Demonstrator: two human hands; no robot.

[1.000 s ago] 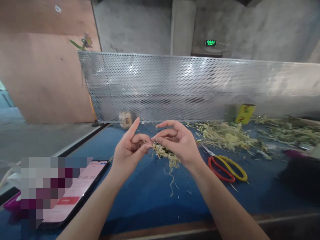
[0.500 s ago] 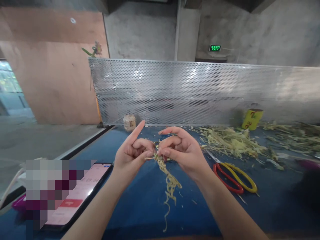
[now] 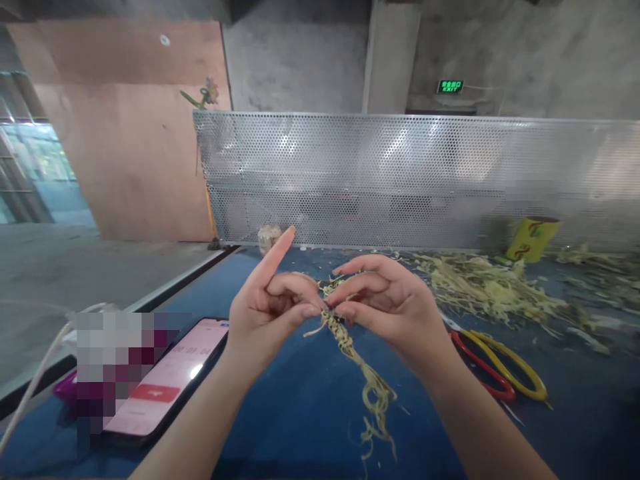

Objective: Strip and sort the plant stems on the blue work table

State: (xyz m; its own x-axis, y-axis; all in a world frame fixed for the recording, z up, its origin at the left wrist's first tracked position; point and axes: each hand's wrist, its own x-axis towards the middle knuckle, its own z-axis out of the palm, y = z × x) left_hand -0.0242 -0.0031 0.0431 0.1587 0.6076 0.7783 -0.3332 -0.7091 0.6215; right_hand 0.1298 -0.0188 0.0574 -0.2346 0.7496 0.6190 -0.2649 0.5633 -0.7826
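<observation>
In the middle of the head view, a bunch of curly, pale yellow-green plant strands (image 3: 345,341) hangs over the blue tabletop. My left hand (image 3: 273,300) pinches its upper part between thumb and bent fingers, with the index finger pointing up. Right beside it, my right hand (image 3: 387,300) grips the same bunch between thumb and fingertips, the other fingers curved above. The two pinches almost meet, and the fingertips partly hide the strands there. Some strands show above and behind the fingers, while the lower ends dangle loosely.
Scissors (image 3: 525,373) with red and yellow handles lie right of my right forearm. Beyond them is a pile of pale plant strips (image 3: 480,287) and a yellow container (image 3: 533,240). A phone (image 3: 170,380) lies at left. A perforated metal panel (image 3: 340,160) borders the table's back.
The whole scene has shifted rightward as the view turned slightly left. The dangling strands now slant further to the right, and both hands still pinch the bunch.
</observation>
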